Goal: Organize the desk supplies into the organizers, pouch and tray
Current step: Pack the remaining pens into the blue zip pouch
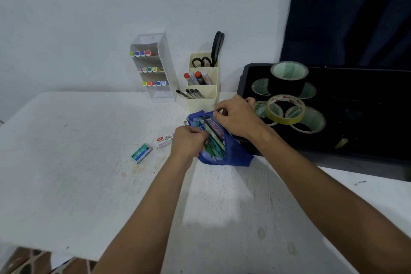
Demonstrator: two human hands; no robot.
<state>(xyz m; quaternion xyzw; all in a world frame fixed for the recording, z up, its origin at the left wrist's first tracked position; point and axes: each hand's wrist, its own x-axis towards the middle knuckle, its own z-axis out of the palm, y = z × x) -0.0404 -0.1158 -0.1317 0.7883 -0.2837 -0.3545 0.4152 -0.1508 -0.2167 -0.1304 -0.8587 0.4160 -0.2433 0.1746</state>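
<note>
A blue pouch lies open on the white desk, stuffed with several pens and pencils. My left hand grips the pouch's near left edge and the pens there. My right hand pinches the far upper edge of the pouch's opening. Left of the pouch lie two staple boxes, one teal and one white. A cream organizer holds scissors, markers and pens. A white tiered organizer holds rows of highlighters. The black tray at right holds several tape rolls.
The desk's front edge runs along the lower left, with patterned floor below it. A white wall stands behind the organizers. A dark curtain hangs behind the tray. The tray's near left corner touches the pouch.
</note>
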